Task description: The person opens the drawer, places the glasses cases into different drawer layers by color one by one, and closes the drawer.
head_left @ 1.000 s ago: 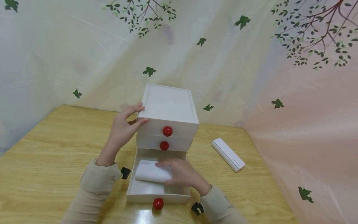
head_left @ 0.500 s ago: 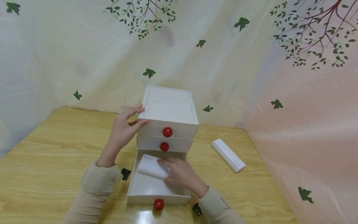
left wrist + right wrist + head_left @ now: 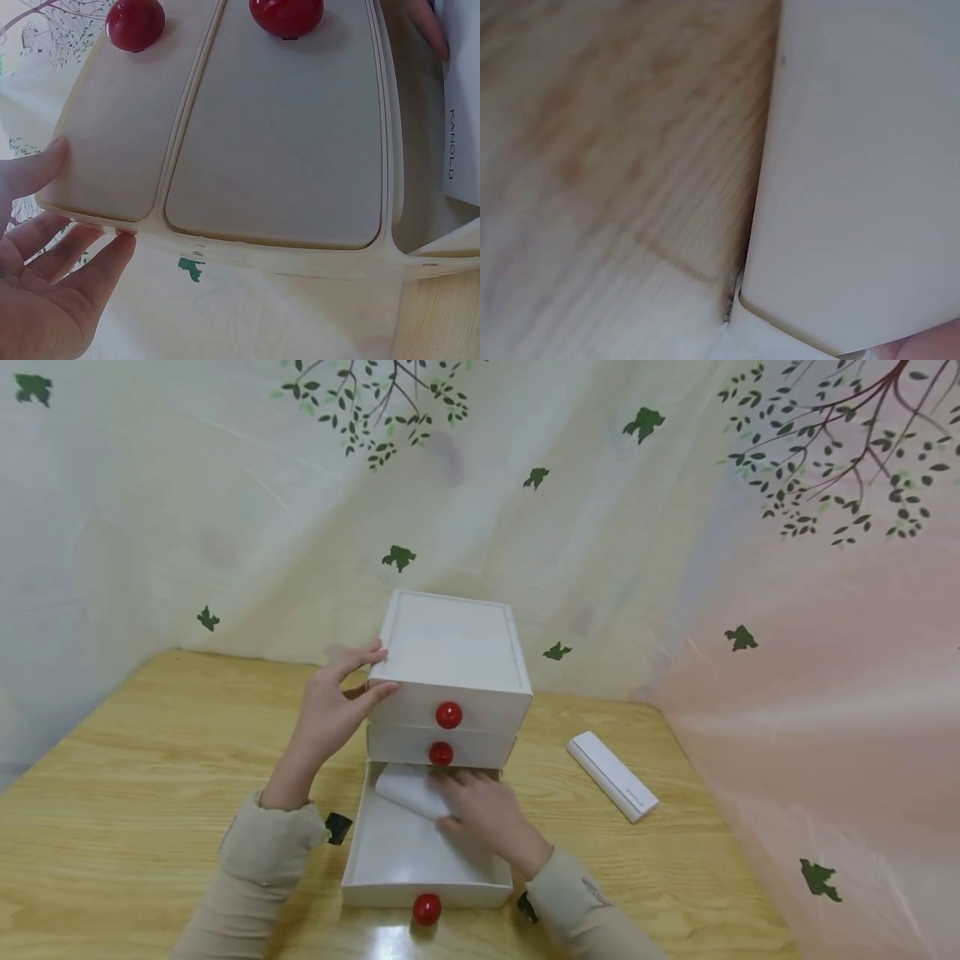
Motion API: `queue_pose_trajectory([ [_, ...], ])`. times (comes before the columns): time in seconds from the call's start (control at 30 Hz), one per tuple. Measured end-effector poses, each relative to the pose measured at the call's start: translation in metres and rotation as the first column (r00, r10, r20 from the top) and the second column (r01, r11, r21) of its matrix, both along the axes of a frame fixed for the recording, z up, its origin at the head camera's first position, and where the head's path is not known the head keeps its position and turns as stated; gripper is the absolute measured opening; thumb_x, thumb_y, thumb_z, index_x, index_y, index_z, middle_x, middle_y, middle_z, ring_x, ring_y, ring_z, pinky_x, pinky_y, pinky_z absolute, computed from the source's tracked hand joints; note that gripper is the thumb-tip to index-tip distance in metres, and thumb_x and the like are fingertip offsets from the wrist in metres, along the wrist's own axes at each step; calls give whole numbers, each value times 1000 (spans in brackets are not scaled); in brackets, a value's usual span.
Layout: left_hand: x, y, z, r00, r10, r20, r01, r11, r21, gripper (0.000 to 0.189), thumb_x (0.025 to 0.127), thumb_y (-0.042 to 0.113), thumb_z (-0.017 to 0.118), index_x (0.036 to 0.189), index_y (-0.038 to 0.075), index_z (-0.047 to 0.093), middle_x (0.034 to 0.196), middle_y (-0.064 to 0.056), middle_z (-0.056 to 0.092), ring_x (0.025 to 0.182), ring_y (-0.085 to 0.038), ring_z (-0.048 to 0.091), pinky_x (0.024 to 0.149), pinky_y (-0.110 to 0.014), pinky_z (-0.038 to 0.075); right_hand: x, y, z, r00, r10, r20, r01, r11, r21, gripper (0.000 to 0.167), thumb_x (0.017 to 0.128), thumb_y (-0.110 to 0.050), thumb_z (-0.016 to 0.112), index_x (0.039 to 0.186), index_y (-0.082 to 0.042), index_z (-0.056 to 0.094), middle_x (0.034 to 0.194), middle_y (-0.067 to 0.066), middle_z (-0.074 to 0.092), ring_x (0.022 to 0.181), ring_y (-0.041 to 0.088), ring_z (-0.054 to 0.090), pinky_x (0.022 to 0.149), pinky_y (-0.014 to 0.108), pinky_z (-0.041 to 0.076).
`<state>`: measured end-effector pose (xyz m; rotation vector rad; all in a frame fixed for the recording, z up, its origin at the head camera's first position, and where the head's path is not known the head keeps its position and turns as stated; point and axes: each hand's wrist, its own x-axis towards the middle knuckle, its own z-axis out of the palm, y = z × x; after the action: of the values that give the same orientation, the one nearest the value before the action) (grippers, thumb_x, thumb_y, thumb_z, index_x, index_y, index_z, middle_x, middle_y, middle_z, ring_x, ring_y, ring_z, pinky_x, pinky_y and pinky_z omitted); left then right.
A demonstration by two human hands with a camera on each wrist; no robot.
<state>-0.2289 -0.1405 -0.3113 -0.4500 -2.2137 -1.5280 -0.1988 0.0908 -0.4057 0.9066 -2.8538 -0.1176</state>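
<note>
A white drawer cabinet with red knobs stands on the wooden table. Its bottom drawer is pulled out towards me. My left hand grips the cabinet's upper left corner. In the left wrist view, the thumb of that hand lies on the front face and the fingers on the side. Inside the drawer, my right hand holds a slim white case, fingers over its top and thumb at its near edge. The case bears the letters KANOLD. The cabinet's overhang partly hides its far end.
A second slim white case lies on the table right of the cabinet. Dark pieces hang by both cuffs, one at the left sleeve. Behind the table hangs a leaf-patterned sheet. The two upper drawers, with red knobs, are closed.
My right hand has slid the case towards the back of the drawer, turning it slightly, so its lettered end now sits under the upper drawers. The left hand has stayed put.
</note>
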Motion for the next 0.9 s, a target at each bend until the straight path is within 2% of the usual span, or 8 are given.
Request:
queue_pose_trajectory([
  [0.17, 1, -1, 1, 1000, -2, -2, 2, 1000, -1, 44, 85, 10, 73, 126, 0, 61, 143, -15, 52, 133, -33, 49, 92, -48, 52, 0, -2, 3, 999, -25, 30, 25, 1000, 18, 62, 85, -47, 70, 139, -23, 51, 125, 2, 64, 104, 18, 63, 76, 33, 58],
  [0.53, -2, -2, 0, 999, -1, -41, 0, 1000, -14, 45, 84, 8, 74, 126, 0, 61, 142, -16, 53, 130, -34, 51, 89, -48, 53, -2, -6, 4, 996, -64, 54, 61, 997, 54, 61, 88, -44, 68, 142, -25, 48, 132, 2, 60, 109, 17, 60, 84, 35, 57],
  [0.9, -1, 0, -2, 999, 4, -34, -4, 1000, -19, 44, 84, 9, 74, 126, 0, 61, 142, -16, 53, 130, -35, 51, 89, -46, 53, 2, -4, 2, 994, -79, 79, 75, 996, 49, 59, 86, -41, 71, 139, -25, 51, 129, 3, 61, 106, 18, 59, 81, 35, 58],
])
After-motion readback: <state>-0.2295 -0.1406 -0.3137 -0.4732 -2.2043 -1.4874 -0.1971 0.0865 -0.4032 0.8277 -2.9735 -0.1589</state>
